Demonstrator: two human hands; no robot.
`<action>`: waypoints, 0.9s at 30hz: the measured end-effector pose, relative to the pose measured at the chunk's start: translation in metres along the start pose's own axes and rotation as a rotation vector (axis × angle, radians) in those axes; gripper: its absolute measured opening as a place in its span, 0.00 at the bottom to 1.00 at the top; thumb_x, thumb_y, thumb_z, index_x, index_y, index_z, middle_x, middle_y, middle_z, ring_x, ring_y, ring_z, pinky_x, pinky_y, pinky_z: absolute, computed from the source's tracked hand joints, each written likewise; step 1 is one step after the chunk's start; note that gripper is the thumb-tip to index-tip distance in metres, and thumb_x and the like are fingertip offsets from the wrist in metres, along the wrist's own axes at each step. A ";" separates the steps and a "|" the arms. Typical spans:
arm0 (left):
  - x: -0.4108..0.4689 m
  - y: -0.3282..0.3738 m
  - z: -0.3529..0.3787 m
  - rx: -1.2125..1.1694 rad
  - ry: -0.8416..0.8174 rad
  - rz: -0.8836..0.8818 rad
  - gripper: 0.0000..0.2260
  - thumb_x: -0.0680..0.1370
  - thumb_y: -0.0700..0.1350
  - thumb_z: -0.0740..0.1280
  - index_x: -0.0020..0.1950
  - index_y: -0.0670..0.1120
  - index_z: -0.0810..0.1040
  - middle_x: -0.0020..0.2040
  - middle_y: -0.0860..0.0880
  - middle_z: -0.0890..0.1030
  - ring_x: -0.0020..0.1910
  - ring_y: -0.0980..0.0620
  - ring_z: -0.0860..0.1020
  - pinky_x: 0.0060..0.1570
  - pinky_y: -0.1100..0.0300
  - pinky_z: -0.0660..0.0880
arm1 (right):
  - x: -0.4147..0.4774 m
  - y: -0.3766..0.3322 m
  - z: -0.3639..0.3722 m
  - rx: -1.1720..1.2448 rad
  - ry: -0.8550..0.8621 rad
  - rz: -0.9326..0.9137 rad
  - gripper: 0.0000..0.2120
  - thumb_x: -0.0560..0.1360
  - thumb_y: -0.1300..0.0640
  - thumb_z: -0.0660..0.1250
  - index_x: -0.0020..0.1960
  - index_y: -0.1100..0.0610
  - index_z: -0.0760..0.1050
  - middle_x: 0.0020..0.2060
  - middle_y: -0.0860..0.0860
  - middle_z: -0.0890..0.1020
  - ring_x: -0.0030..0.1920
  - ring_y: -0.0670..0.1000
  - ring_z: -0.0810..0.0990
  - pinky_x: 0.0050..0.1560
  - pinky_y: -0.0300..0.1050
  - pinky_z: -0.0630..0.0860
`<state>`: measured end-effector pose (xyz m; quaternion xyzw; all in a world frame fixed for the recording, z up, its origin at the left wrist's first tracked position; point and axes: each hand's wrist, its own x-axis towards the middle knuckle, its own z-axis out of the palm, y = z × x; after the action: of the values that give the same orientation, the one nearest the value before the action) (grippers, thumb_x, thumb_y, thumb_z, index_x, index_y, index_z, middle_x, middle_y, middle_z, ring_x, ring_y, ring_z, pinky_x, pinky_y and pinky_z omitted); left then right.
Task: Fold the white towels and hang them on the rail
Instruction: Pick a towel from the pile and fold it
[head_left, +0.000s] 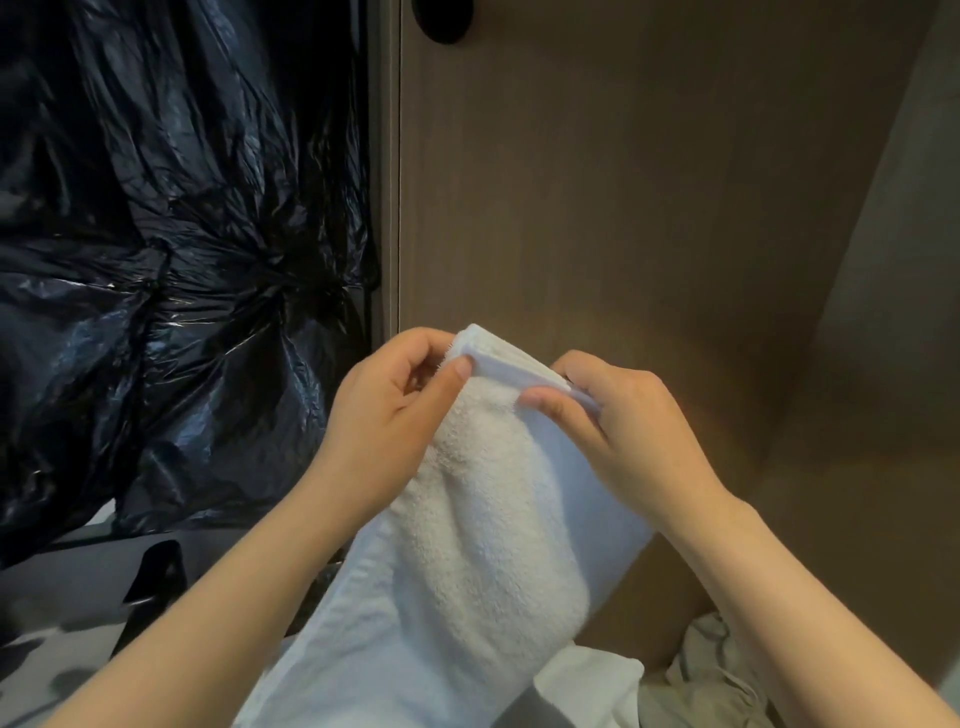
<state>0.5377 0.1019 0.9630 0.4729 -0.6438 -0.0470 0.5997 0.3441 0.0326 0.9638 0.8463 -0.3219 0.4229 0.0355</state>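
Item 1, nearest me: white cloth (587, 680), at the bottom of the view just right of the towel's lower end. Crumpled pale fabric (717, 670) lies beside it on the right. I cannot tell what either piece is.

Item 2: white towel (488, 519), terry, folded lengthways into a long thick band. It is held up in the air in the middle of the view. Its top edge is highest and farthest, and its body slopes down toward me and past the bottom edge.

Item 3: left hand (384, 410), at the towel's top left corner. Grip: thumb on the near face, fingers curled behind, pinching the stacked layers.

Item 4: right hand (623, 421), at the top right corner, near the left one. Grip: thumb pressed on the near face, fingers wrapped over the edge, pinching the same layers.

Item 5: grey surface (78, 597), lower left, bearing a dark object (156, 577) I cannot make out.

Item 6: black plastic sheeting (171, 234), creased and glossy, filling the left side behind.

Item 7, farthest: brown wooden panel (623, 182), upright behind the hands, its left edge beside the plastic. A dark round fitting (441, 21) sits at its top.
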 end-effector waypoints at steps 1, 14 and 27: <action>-0.002 -0.003 -0.002 -0.004 0.005 -0.017 0.05 0.79 0.47 0.64 0.48 0.53 0.79 0.41 0.53 0.80 0.38 0.55 0.77 0.36 0.67 0.73 | 0.001 -0.002 0.001 -0.002 -0.003 -0.013 0.21 0.75 0.30 0.54 0.44 0.46 0.73 0.33 0.38 0.75 0.34 0.44 0.77 0.33 0.45 0.77; -0.034 -0.040 -0.014 -0.020 -0.107 -0.149 0.19 0.72 0.64 0.63 0.49 0.50 0.79 0.43 0.53 0.81 0.39 0.55 0.78 0.37 0.66 0.75 | 0.012 -0.024 0.018 0.247 -0.119 -0.030 0.13 0.80 0.41 0.60 0.45 0.49 0.75 0.36 0.43 0.77 0.39 0.47 0.77 0.34 0.38 0.71; -0.110 -0.123 -0.007 0.110 -0.206 -0.264 0.17 0.74 0.69 0.54 0.36 0.58 0.69 0.33 0.57 0.73 0.33 0.58 0.72 0.32 0.66 0.66 | -0.002 0.001 0.025 0.268 -0.043 0.124 0.15 0.80 0.43 0.61 0.41 0.51 0.75 0.36 0.46 0.77 0.38 0.47 0.77 0.34 0.38 0.70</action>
<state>0.5929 0.1112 0.8078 0.5783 -0.6356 -0.1381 0.4925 0.3601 0.0244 0.9465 0.8309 -0.3150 0.4451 -0.1111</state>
